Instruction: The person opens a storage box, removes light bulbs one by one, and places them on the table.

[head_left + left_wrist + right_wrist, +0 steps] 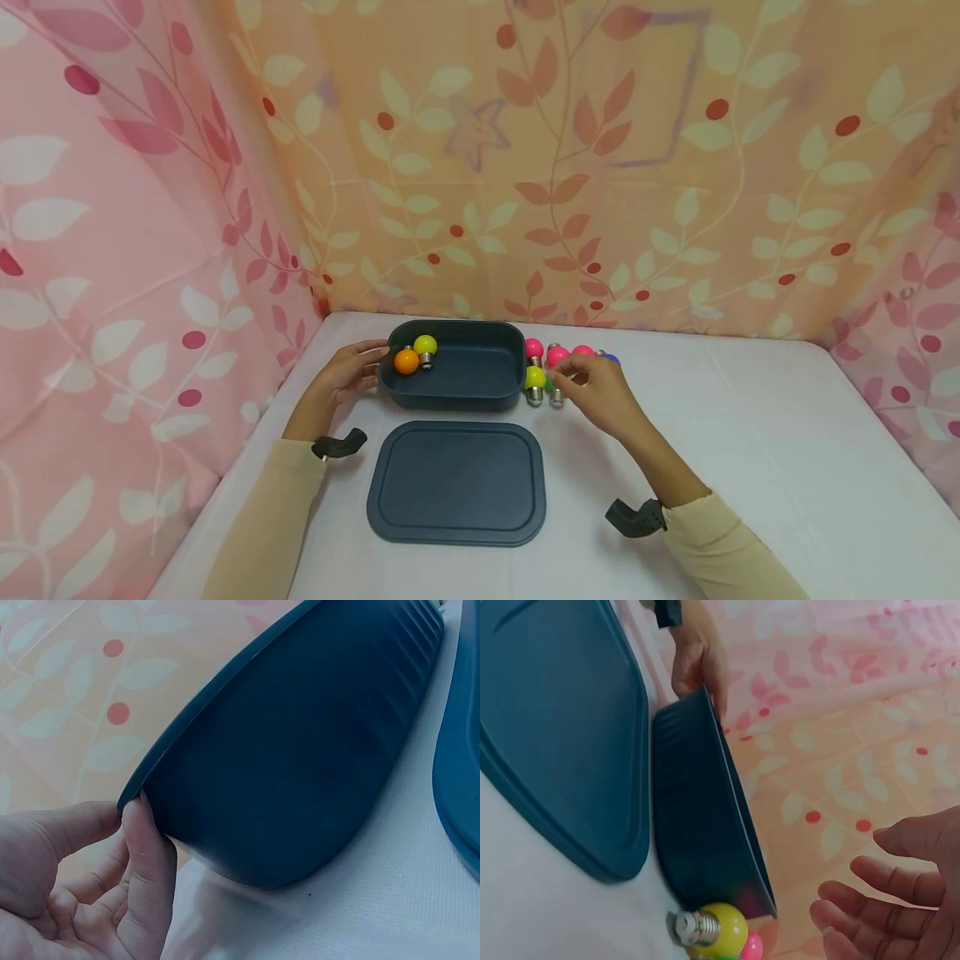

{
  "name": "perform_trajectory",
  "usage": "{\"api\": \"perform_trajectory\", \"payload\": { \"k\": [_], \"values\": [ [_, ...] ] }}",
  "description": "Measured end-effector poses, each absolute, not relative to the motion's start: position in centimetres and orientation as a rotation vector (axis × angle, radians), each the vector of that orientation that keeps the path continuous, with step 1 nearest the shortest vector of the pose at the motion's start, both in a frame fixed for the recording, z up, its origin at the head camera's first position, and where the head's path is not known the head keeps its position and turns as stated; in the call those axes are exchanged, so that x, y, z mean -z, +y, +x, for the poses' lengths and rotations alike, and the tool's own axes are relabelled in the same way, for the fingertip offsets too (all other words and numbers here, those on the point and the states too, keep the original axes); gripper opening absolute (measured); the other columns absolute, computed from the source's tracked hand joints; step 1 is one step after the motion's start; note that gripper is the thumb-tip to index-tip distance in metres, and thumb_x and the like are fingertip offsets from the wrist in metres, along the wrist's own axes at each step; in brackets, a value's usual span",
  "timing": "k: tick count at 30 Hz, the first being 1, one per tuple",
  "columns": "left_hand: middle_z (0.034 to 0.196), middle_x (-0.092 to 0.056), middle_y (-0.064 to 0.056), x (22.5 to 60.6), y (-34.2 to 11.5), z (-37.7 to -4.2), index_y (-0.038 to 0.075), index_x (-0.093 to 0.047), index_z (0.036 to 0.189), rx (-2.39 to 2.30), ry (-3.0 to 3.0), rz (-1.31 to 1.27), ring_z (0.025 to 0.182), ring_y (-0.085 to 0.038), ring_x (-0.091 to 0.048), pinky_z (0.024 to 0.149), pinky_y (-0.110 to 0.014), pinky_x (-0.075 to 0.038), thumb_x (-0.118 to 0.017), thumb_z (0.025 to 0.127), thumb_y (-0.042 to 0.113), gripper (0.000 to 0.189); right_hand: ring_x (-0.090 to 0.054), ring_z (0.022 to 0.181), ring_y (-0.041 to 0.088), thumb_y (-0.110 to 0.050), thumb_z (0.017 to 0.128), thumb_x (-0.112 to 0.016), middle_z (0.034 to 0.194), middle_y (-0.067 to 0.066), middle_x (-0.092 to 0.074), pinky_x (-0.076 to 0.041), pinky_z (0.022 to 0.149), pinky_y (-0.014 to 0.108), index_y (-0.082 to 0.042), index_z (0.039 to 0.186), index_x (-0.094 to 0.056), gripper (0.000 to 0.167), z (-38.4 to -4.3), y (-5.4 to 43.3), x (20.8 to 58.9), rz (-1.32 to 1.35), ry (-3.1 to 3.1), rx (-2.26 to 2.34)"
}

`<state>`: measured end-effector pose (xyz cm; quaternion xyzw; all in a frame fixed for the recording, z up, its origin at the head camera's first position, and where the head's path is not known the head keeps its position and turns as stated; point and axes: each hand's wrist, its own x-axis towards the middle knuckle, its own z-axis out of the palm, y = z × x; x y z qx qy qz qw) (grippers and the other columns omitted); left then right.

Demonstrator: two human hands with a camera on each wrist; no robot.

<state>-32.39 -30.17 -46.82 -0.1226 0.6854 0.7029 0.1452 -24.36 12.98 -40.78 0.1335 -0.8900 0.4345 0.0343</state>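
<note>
My left hand [351,372] pinches the rim of a dark blue-grey rectangular container [480,398] at its left end; in the left wrist view, thumb and finger [148,855] meet at that rim. Inside, toward the left, lie an orange bulb [407,361] and a yellow bulb [425,345]. Over the bulbs just right of the container hovers my right hand [597,388]. Its fingers [885,881] are loosely bent in the right wrist view, with nothing between them. A second yellow bulb [724,930] sits against the container's right end, its metal base toward me.
Near that yellow bulb are several pink bulbs [534,347], a green bulb [551,385] and a blue bulb [611,357], partly hidden by the right hand. A matching flat lid [457,483] lies in front of the container. Leaf-patterned cloth [480,208] hangs behind the white table [750,450].
</note>
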Motion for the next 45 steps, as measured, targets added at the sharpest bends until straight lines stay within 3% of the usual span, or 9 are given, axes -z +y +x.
{"api": "perform_trajectory", "payload": {
  "k": [12,19,35,41,45],
  "values": [
    [0.105,-0.064,0.0,46.9,-30.2,-32.5,0.008,-0.047,0.149,-2.033,1.981,-0.355,0.083,-0.014,-0.06,0.068,-0.018,-0.055,-0.065,0.101,0.027,0.055,-0.066,0.083,0.017,-0.021,0.092,-0.077,0.093,-0.003,-0.073,-0.058,0.066,0.027,-0.011,0.106,-0.076,0.018,-21.9,9.4,40.3,0.641,-2.72,-1.364],
    [0.103,-0.065,0.0,47.2,-30.3,-32.5,0.008,-0.047,0.15,-2.045,1.973,-0.368,0.082,-0.014,-0.062,0.066,-0.019,-0.055,-0.066,0.101,0.026,0.055,-0.064,0.08,0.012,-0.027,0.092,-0.076,0.095,-0.007,-0.071,-0.056,0.067,0.026,-0.015,0.109,-0.075,0.021,-22.0,6.3,39.2,0.81,-2.728,-1.229],
    [0.094,-0.065,0.002,47.1,-30.1,-32.4,0.006,-0.047,0.148,-2.063,1.956,-0.336,0.074,-0.012,-0.06,0.063,-0.019,-0.055,-0.065,0.101,0.023,0.053,-0.063,0.076,0.011,-0.028,0.096,-0.071,0.096,-0.003,-0.072,-0.055,0.07,0.025,-0.011,0.117,-0.071,0.027,-26.2,0.6,38.7,1.077,-2.704,-1.151],
    [0.099,-0.064,0.0,47.1,-30.2,-32.6,0.007,-0.048,0.148,-2.057,1.955,-0.342,0.077,-0.013,-0.061,0.064,-0.02,-0.055,-0.066,0.101,0.024,0.054,-0.062,0.072,0.01,-0.027,0.096,-0.072,0.097,0.0,-0.072,-0.053,0.065,0.024,-0.01,0.119,-0.07,0.029,-28.0,-1.0,39.3,1.098,-2.739,-1.124],
    [0.104,-0.062,-0.001,47.0,-30.0,-32.6,0.007,-0.047,0.149,-2.043,1.967,-0.342,0.079,-0.014,-0.06,0.066,-0.02,-0.055,-0.066,0.1,0.025,0.055,-0.064,0.076,0.013,-0.025,0.096,-0.072,0.097,0.003,-0.073,-0.053,0.069,0.027,-0.009,0.117,-0.071,0.027,-29.1,-2.1,39.8,1.098,-2.737,-1.115]
  ]
}}
